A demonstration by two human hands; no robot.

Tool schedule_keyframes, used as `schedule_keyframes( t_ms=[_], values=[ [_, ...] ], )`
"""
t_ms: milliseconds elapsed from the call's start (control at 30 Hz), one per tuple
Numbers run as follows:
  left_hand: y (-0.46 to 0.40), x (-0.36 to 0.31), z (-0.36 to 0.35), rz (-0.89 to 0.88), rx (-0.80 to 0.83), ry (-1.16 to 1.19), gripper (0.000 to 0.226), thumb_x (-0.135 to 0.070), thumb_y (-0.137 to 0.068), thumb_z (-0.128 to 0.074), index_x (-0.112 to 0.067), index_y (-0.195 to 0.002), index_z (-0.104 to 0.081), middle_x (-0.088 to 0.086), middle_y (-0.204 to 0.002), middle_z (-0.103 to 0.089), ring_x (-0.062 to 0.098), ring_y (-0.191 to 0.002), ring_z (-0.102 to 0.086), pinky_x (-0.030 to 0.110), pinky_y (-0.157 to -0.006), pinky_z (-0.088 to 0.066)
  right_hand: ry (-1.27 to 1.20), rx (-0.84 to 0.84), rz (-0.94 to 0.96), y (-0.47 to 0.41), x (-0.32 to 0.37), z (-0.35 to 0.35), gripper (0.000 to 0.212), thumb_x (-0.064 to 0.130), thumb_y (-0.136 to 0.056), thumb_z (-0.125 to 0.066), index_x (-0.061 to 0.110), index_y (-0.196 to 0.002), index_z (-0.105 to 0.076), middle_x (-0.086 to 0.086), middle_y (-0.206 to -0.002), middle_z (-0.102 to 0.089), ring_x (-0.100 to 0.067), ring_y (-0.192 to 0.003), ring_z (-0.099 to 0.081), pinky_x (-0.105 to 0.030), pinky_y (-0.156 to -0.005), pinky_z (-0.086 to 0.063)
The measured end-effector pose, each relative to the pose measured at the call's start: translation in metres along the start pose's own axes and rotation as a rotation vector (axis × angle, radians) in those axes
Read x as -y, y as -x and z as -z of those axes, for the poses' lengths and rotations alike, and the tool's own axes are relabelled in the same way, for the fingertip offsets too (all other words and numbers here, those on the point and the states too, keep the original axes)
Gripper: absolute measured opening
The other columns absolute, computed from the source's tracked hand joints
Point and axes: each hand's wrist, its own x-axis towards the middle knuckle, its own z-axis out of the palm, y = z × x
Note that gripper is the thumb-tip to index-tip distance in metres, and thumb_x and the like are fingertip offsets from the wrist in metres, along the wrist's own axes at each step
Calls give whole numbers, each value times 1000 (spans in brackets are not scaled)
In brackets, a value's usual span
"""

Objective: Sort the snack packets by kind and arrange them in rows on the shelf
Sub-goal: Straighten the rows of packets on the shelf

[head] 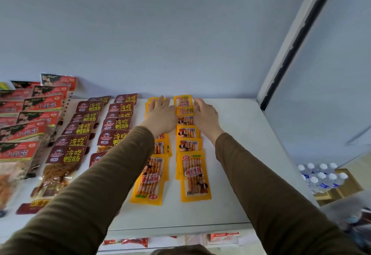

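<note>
Two rows of yellow snack packets run front to back on the white shelf [241, 154]. My left hand [161, 115] lies flat with straight fingers on the far packets of the left yellow row [149, 176]. My right hand [205, 114] rests with straight fingers against the right side of the right yellow row [193, 171], near its far end. Dark red packets [77, 127] form two rows to the left. Further left lie red-and-black packets [22, 132] in overlapping rows.
The shelf's back wall [160, 44] rises just behind the packets. A white upright with a dark strip [297, 38] bounds the shelf on the right. Bottled water [321, 176] stands below at the right. More packets [134, 241] show on a lower shelf.
</note>
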Motion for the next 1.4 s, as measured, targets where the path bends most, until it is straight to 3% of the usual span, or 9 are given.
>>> schedule_keyframes(
  t_ms=[200,367,500,700,800,900,1000,1100,1400],
  values=[
    [-2,10,-2,-41,3,12,50,-35,-109,-25,-26,-158,-31,12,-170,-11,32,-157,5,54,-126,-1,36,66,5,5,-1,4,48,28,-109,-25,27,-156,-32,-2,-150,-49,-26,-143,-36,-48,-121,-20],
    [17,42,19,-100,-136,114,55,-27,-109,-32,-22,-162,-17,8,-171,-1,29,-157,11,50,-127,-3,-152,-9,-79,17,5,24,45,27,-108,-31,23,-153,-35,-9,-145,-50,-26,-141,-35,-45,-114,-34],
    [63,83,34,-95,-203,114,54,-31,-108,-40,-29,-160,-26,4,-172,-2,26,-157,13,51,-127,-4,-10,-102,187,43,19,35,35,23,-105,-45,22,-139,-55,1,-143,-55,-22,-140,-37,-42,-115,-34],
    [143,93,21,-92,21,0,74,-64,-97,-45,-39,-160,-18,-3,-168,19,19,-149,36,43,-120,14,305,137,441,90,34,24,27,35,-101,-52,30,-122,-67,5,-157,-37,-21,-151,-16,-49,-123,-16],
    [165,85,10,-79,135,-28,85,-80,-87,-36,-44,-160,-9,-6,-165,27,18,-144,42,43,-120,19,468,147,497,106,39,15,26,36,-100,-49,27,-112,-71,1,-159,-36,-25,-153,-12,-54,-123,-11],
    [173,74,0,-89,198,-52,87,-86,-79,-21,-53,-155,3,-8,-164,30,17,-143,45,44,-123,19,576,88,502,114,42,8,27,35,-100,-49,26,-100,-75,-2,-155,-44,-29,-151,-20,-54,-123,-15],
    [174,71,-7,-73,198,-24,94,-89,-75,-12,-47,-157,5,-11,-162,30,16,-142,45,39,-118,23,583,27,464,119,45,5,30,33,-99,-49,24,-93,-77,-2,-150,-51,-29,-148,-27,-52,-122,-20],
    [176,68,-13,-100,166,-22,114,-97,-60,13,-41,-159,9,-11,-163,29,15,-141,46,41,-120,22,528,39,458,124,47,2,33,34,-99,-47,23,-92,-78,-2,-149,-52,-27,-148,-28,-52,-120,-24],
    [180,61,-17,-80,172,-44,112,-90,-68,8,-30,-162,8,-5,-167,24,18,-146,40,41,-122,19,482,42,460,131,43,2,31,34,-98,-49,27,-88,-77,1,-149,-52,-25,-147,-29,-49,-121,-23]
  ],
)
